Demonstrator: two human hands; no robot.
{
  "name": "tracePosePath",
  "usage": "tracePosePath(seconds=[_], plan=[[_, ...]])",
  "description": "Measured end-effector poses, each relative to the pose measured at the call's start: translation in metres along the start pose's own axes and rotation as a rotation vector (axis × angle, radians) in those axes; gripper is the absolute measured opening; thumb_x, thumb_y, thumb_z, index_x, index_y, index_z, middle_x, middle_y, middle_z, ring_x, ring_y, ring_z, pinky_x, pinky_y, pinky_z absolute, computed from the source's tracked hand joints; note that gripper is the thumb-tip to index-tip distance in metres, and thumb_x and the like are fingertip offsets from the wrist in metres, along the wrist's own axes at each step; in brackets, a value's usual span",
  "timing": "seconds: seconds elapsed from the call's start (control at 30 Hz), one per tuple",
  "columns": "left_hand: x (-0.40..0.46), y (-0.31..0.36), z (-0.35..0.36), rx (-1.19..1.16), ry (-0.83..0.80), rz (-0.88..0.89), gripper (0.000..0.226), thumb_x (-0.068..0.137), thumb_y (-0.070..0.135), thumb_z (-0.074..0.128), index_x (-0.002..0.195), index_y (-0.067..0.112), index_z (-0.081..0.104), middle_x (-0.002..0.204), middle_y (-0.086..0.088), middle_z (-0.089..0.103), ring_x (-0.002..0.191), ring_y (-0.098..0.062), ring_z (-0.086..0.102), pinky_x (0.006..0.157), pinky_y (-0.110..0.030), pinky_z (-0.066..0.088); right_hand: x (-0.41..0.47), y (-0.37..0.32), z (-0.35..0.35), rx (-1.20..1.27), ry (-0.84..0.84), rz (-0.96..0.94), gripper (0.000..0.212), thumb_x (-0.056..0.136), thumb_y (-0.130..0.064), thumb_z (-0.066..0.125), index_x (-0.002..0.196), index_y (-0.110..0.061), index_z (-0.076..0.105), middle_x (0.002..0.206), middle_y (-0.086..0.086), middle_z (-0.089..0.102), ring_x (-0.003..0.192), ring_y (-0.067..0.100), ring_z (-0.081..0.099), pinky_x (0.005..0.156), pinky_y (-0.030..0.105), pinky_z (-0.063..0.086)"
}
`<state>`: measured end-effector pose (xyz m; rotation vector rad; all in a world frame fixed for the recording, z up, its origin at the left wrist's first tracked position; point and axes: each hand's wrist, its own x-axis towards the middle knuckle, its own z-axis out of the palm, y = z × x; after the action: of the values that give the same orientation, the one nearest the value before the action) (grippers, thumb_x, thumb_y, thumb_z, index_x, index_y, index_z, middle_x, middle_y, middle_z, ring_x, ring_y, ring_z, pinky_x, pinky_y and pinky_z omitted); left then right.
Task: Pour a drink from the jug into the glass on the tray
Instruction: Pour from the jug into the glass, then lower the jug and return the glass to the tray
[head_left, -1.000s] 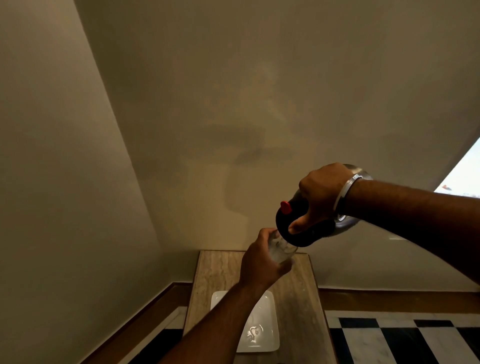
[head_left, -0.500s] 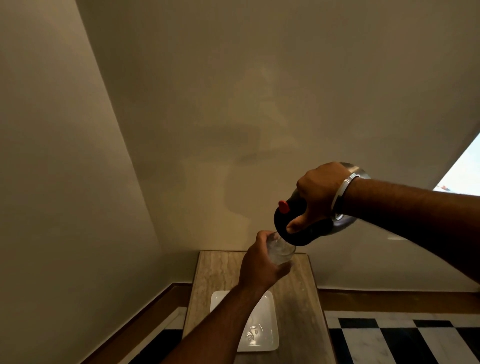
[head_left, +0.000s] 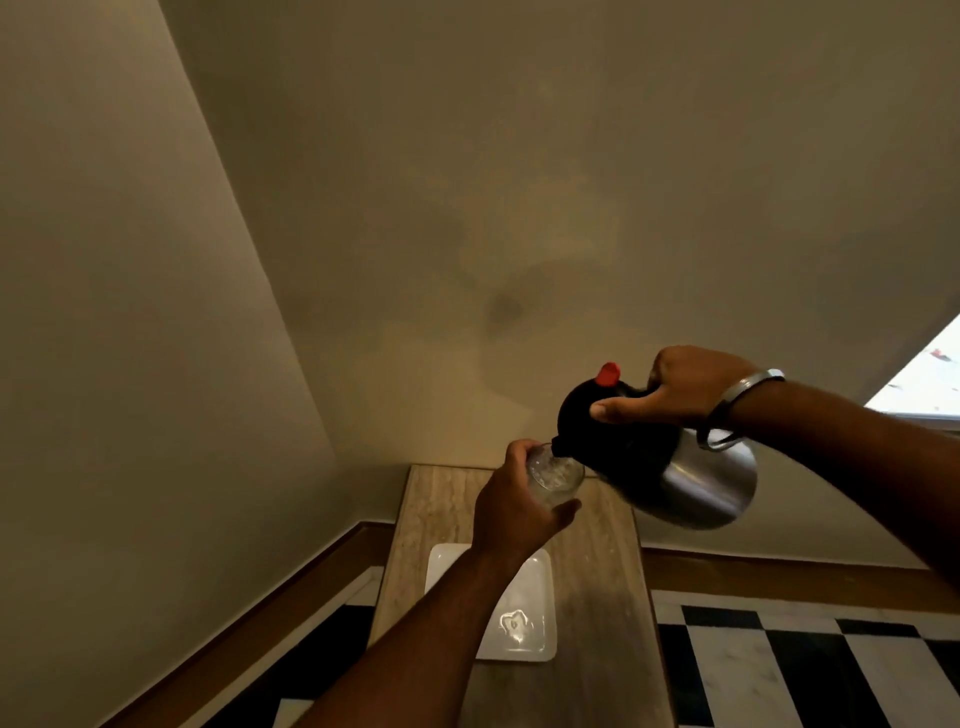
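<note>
Narrow stone tabletop in a beige corner, white tray on it. Left hand fingers wrapped around the glass, held above the tray; right hand gripping the tipped jug, spout at the rim.

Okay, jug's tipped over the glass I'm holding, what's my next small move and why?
Probably hold the tilt steady and watch the level: the jug spout already meets the rim of the glass in your left hand, above the tray. The fill level is unclear.

Both hands raised (grips closed)
</note>
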<state>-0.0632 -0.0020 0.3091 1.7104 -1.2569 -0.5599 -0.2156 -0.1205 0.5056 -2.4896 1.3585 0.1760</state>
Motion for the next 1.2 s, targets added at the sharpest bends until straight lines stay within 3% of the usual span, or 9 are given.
tracePosePath(seconds=[0.17, 0.37, 0.43, 0.53, 0.73, 0.83, 0.97, 1.1, 1.2], plan=[[0.003, -0.007, 0.015, -0.001, 0.034, -0.086, 0.081, 0.058, 0.04, 0.09, 0.122, 0.033, 0.041, 0.106, 0.013, 0.06, 0.089, -0.011, 0.064, 0.072, -0.032, 0.059, 0.0, 0.042, 0.043, 0.423, 0.056, 0.145, 0.076, 0.035, -0.093, 0.054, 0.042, -0.018, 0.046, 0.033, -0.007, 0.038, 0.035, 0.012, 0.037, 0.048, 0.029, 0.032], [0.004, -0.03, 0.032, 0.004, 0.075, -0.175, 0.08, 0.056, 0.035, 0.092, 0.119, 0.035, 0.043, 0.111, 0.01, 0.06, 0.094, -0.007, 0.062, 0.078, -0.033, 0.058, 0.0, 0.085, 0.119, 0.781, 0.098, 0.326, 0.087, 0.045, -0.086, 0.056, 0.064, -0.001, 0.065, 0.043, 0.003, 0.061, 0.041, 0.018, 0.058, 0.042, 0.026, 0.043], [0.002, -0.04, 0.036, 0.04, 0.089, -0.199, 0.08, 0.055, 0.034, 0.093, 0.119, 0.037, 0.044, 0.117, 0.006, 0.055, 0.099, -0.011, 0.06, 0.08, -0.037, 0.059, 0.0, 0.093, 0.147, 0.856, 0.137, 0.398, 0.092, 0.047, -0.086, 0.055, 0.066, 0.003, 0.065, 0.047, 0.006, 0.062, 0.043, 0.019, 0.059, 0.046, 0.029, 0.045], [-0.003, -0.06, 0.035, 0.12, 0.094, -0.22, 0.082, 0.054, 0.037, 0.092, 0.12, 0.042, 0.043, 0.121, 0.007, 0.046, 0.1, -0.013, 0.056, 0.08, -0.035, 0.058, -0.004, 0.094, 0.189, 0.911, 0.206, 0.484, 0.083, 0.045, -0.092, 0.051, 0.05, -0.01, 0.055, 0.036, -0.002, 0.053, 0.038, 0.018, 0.052, 0.046, 0.029, 0.04], [-0.012, -0.117, 0.028, 0.166, 0.024, -0.259, 0.083, 0.057, 0.03, 0.094, 0.126, 0.027, 0.049, 0.124, -0.001, 0.054, 0.103, -0.017, 0.058, 0.083, -0.042, 0.057, -0.01, 0.086, 0.26, 1.063, 0.352, 0.659, 0.089, 0.05, -0.098, 0.043, 0.049, -0.009, 0.049, 0.048, 0.013, 0.049, 0.047, 0.024, 0.047, 0.054, 0.035, 0.039], [-0.017, -0.152, 0.024, 0.169, -0.029, -0.251, 0.081, 0.056, 0.027, 0.094, 0.125, 0.025, 0.052, 0.122, 0.001, 0.055, 0.102, -0.018, 0.059, 0.085, -0.039, 0.055, -0.011, 0.074, 0.295, 1.139, 0.446, 0.807, 0.095, 0.057, -0.1, 0.027, 0.053, -0.009, 0.055, 0.051, 0.013, 0.055, 0.051, 0.027, 0.054, 0.057, 0.038, 0.044], [-0.023, -0.206, 0.029, 0.162, -0.09, -0.264, 0.08, 0.057, 0.028, 0.094, 0.125, 0.025, 0.052, 0.123, 0.003, 0.056, 0.105, -0.017, 0.058, 0.087, -0.043, 0.055, -0.005, 0.064, 0.348, 1.256, 0.555, 0.964, 0.101, 0.05, -0.101, 0.015, 0.065, -0.012, 0.058, 0.056, 0.008, 0.057, 0.053, 0.024, 0.055, 0.054, 0.03, 0.043], [-0.031, -0.256, 0.052, 0.181, -0.11, -0.283, 0.08, 0.058, 0.031, 0.094, 0.124, 0.023, 0.049, 0.123, 0.001, 0.057, 0.107, -0.017, 0.057, 0.09, -0.035, 0.051, 0.007, 0.07, 0.401, 1.349, 0.595, 1.005, 0.113, 0.05, -0.1, 0.02, 0.099, -0.008, 0.063, 0.08, 0.008, 0.065, 0.068, 0.017, 0.063, 0.05, 0.022, 0.047], [-0.042, -0.288, 0.074, 0.21, -0.122, -0.292, 0.081, 0.06, 0.028, 0.093, 0.126, 0.022, 0.047, 0.126, 0.0, 0.056, 0.11, -0.017, 0.055, 0.09, -0.029, 0.044, 0.015, 0.078, 0.43, 1.358, 0.625, 1.014, 0.094, 0.045, -0.101, 0.025, 0.078, -0.019, 0.057, 0.068, 0.001, 0.059, 0.056, 0.009, 0.059, 0.041, 0.014, 0.045]])
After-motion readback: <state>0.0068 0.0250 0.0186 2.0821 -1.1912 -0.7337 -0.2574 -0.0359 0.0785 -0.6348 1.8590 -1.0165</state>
